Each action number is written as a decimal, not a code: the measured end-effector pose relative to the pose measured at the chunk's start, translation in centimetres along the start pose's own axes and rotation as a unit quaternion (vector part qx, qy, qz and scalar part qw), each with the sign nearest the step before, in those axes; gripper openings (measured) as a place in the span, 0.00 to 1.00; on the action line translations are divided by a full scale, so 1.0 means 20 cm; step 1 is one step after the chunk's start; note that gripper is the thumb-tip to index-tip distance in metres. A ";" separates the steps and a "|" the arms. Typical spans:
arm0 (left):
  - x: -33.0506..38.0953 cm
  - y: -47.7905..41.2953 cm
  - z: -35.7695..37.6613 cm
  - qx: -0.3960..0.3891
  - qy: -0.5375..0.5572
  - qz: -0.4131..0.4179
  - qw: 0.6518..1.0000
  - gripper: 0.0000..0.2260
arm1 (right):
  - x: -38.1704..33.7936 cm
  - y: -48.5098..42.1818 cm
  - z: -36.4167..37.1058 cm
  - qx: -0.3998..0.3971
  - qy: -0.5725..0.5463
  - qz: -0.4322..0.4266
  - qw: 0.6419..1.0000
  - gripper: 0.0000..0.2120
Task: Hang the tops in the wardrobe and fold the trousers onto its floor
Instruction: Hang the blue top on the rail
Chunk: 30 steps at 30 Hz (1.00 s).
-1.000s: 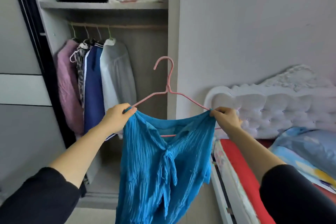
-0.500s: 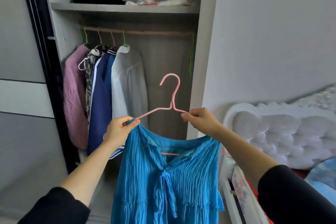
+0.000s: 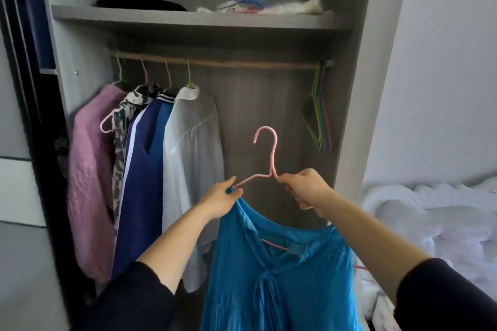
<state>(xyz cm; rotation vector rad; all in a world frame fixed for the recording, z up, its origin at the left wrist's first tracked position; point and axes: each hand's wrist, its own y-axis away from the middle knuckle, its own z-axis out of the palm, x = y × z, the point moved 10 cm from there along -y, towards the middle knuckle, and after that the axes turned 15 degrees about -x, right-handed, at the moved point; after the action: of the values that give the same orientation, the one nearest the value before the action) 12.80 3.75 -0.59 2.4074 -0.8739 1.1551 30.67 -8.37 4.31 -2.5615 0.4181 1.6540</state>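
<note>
my right hand (image 3: pixel 309 191) grips the thin pink wire hanger (image 3: pixel 266 154) below its hook, my left hand (image 3: pixel 220 200) pinches the crinkled blue top (image 3: pixel 277 271), probably steadying it, beneath the wooden wardrobe rail's (image 3: pixel 242 62) bare middle.

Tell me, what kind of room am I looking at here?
Most likely a bedroom: an open wardrobe with tops hanging on its rail, and a padded white headboard just to its right.

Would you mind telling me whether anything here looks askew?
The blue top sits unevenly on the pink hanger: fabric bunches at the end the left hand pinches, and the neckline sags below the right hand.
</note>
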 end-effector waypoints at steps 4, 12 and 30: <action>0.03 -0.32 -0.20 -0.007 -0.074 0.028 0.997 0.26 | -0.11 -0.28 0.03 0.026 -0.010 -0.004 1.000 0.12; 0.17 -0.81 -0.73 0.032 -0.179 0.122 0.976 0.21 | -0.38 -0.80 0.07 0.097 -0.048 -0.021 0.994 0.10; 0.64 -1.10 -1.70 0.272 -0.397 0.186 0.856 0.27 | -1.17 -1.49 -0.01 0.142 -0.109 -0.107 0.978 0.12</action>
<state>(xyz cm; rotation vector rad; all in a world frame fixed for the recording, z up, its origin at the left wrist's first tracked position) 13.52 33.46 29.65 3.3899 -1.4555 0.4879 29.53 24.74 22.69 -2.1146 0.3208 1.6394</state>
